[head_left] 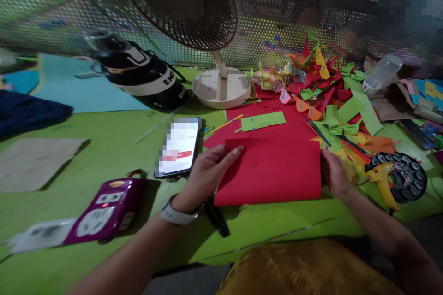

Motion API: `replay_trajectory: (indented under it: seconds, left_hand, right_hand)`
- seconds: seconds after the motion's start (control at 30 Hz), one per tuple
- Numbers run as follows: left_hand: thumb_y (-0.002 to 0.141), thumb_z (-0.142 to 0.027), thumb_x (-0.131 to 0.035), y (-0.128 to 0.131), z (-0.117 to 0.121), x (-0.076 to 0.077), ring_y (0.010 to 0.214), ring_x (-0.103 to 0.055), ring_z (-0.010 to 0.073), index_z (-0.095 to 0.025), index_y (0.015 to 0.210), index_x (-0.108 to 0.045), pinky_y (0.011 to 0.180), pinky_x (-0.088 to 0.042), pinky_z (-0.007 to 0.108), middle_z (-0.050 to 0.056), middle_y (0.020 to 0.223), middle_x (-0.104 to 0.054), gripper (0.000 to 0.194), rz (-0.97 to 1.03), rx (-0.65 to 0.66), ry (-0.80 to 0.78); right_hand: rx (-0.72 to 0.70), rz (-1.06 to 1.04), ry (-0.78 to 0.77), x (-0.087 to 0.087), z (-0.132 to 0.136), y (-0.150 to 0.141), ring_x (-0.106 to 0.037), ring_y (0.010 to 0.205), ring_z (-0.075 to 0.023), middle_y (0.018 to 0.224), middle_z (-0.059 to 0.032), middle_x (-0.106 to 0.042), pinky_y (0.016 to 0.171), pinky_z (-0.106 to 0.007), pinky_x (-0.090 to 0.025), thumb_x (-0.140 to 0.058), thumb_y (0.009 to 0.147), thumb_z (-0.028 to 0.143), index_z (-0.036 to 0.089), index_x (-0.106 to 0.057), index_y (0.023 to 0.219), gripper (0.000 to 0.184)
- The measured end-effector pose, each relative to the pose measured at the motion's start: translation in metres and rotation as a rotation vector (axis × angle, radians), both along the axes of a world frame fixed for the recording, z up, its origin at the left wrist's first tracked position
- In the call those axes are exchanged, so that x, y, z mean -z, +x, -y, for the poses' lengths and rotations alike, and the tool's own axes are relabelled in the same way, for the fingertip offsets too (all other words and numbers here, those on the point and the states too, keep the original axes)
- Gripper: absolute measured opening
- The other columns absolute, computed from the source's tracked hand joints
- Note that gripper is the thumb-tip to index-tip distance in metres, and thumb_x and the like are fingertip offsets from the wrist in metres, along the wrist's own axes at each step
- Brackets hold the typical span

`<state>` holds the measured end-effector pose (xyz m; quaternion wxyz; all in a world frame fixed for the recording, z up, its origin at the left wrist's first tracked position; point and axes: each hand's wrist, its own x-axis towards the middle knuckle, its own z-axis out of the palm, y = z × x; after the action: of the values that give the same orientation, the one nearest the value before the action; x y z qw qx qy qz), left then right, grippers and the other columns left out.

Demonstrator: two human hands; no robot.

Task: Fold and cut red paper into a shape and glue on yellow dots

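The red sheet (pixel 273 170) sits between the fingers of both hands, plain and matte, its near edge bent in a soft, rounded fold, its far edge straight. The left hand (pixel 209 170) pinches it near the far left corner, thumb on top. The right hand (pixel 335 173) has loosely curled fingers at the right edge; whether they grip is unclear. Beneath them spreads a green table (pixel 270 223). Left of the left fingers lies a lit phone (pixel 180 143); beyond the right fingers, colourful paper scraps (pixel 328 83) heap up before a perforated screen (pixel 252 27).
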<state>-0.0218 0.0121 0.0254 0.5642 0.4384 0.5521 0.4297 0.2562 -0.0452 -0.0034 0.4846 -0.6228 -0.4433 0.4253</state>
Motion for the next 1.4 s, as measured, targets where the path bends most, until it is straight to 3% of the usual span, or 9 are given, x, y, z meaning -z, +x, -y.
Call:
replay_trajectory:
  seconds: [0.07, 0.23, 0.37, 0.5, 0.63, 0.93, 1.2, 1.3, 1.4]
  left_hand:
    - [0.06, -0.038, -0.089, -0.006, -0.003, -0.006, 0.052, -0.055, 0.0069, -0.017, 0.071, -0.07, 0.045, -0.044, 0.015, -0.003, 0.062, -0.067, 0.031, 0.034, -0.078, 0.018]
    - [0.066, -0.031, -0.086, -0.014, -0.012, -0.014, 0.055, -0.064, 0.0104, -0.019, 0.091, -0.073, 0.05, -0.052, 0.019, -0.002, 0.071, -0.075, 0.031, 0.163, -0.209, -0.014]
    - [0.063, -0.031, -0.088, -0.014, -0.016, -0.01, 0.056, -0.066, 0.011, -0.018, 0.092, -0.073, 0.047, -0.051, 0.018, -0.002, 0.071, -0.075, 0.035, 0.191, -0.225, -0.053]
    - [0.058, -0.037, -0.092, -0.011, -0.017, -0.007, 0.052, -0.065, 0.0111, -0.018, 0.089, -0.073, 0.043, -0.048, 0.017, -0.002, 0.067, -0.074, 0.041, 0.186, -0.21, -0.089]
    - [0.054, -0.043, -0.093, -0.008, -0.016, -0.006, 0.051, -0.064, 0.0111, -0.02, 0.09, -0.074, 0.041, -0.047, 0.017, -0.003, 0.067, -0.075, 0.046, 0.179, -0.188, -0.105]
    - [0.052, -0.034, -0.093, -0.003, -0.012, -0.008, 0.045, -0.059, 0.0102, -0.018, 0.087, -0.073, 0.041, -0.047, 0.018, -0.003, 0.062, -0.072, 0.043, 0.145, -0.155, -0.175]
    - [0.044, -0.044, -0.095, 0.003, -0.005, -0.009, 0.04, -0.053, 0.0089, -0.018, 0.069, -0.065, 0.037, -0.042, 0.018, -0.005, 0.055, -0.067, 0.047, 0.123, -0.063, -0.201]
    - [0.044, -0.045, -0.095, 0.004, -0.003, -0.009, 0.037, -0.05, 0.0083, -0.018, 0.058, -0.054, 0.033, -0.034, 0.017, -0.006, 0.047, -0.062, 0.05, 0.115, -0.045, -0.188]
    - [0.045, -0.044, -0.095, 0.004, -0.001, -0.006, 0.038, -0.052, 0.0098, -0.019, 0.065, -0.062, 0.034, -0.037, 0.018, -0.005, 0.05, -0.064, 0.047, 0.115, -0.021, -0.202]
  right_hand:
    - [0.003, 0.08, 0.022, -0.001, -0.001, 0.005, -0.069, 0.084, -0.0223, 0.081, -0.0052, -0.072, 0.078, -0.039, -0.056, -0.033, 0.094, 0.059, 0.026, -0.065, 0.079, 0.049]
    - [-0.156, 0.683, 0.07, -0.018, 0.0, 0.012, -0.065, 0.098, -0.0265, 0.102, -0.009, -0.07, 0.089, -0.043, -0.051, -0.055, 0.088, 0.04, 0.025, -0.068, 0.096, 0.022]
    - [-0.367, 1.22, -0.083, -0.03, 0.006, 0.013, -0.063, 0.108, -0.0288, 0.112, -0.013, -0.067, 0.089, -0.041, -0.05, -0.053, 0.089, 0.031, 0.019, -0.067, 0.108, 0.027]
    - [-0.476, 1.387, -0.217, -0.04, 0.013, 0.013, -0.064, 0.106, -0.0313, 0.113, -0.015, -0.067, 0.081, -0.041, -0.053, -0.052, 0.09, 0.034, 0.015, -0.066, 0.109, 0.031]
    - [-0.557, 1.434, -0.26, -0.043, 0.013, 0.012, -0.066, 0.1, -0.0312, 0.111, -0.0142, -0.067, 0.071, -0.039, -0.053, -0.053, 0.089, 0.032, 0.015, -0.065, 0.11, 0.029]
    - [-0.455, 1.52, -0.342, -0.046, 0.002, 0.029, -0.064, 0.104, -0.0334, 0.114, -0.0181, -0.066, 0.067, -0.037, -0.052, -0.051, 0.086, 0.016, 0.013, -0.064, 0.117, 0.034]
    - [-0.345, 1.556, -0.347, -0.048, 0.001, 0.046, -0.064, 0.108, -0.0367, 0.115, -0.0204, -0.067, 0.08, -0.044, -0.053, -0.046, 0.086, 0.006, 0.011, -0.065, 0.113, 0.034]
    - [-0.262, 1.347, -0.203, -0.047, 0.0, 0.048, -0.063, 0.113, -0.0354, 0.115, -0.019, -0.068, 0.09, -0.047, -0.051, -0.047, 0.092, 0.017, 0.013, -0.066, 0.111, 0.027]
    - [-0.194, 0.776, -0.064, -0.041, -0.006, 0.038, -0.066, 0.111, -0.0277, 0.116, -0.0133, -0.07, 0.092, -0.042, -0.053, -0.054, 0.094, 0.042, 0.019, -0.061, 0.12, 0.035]
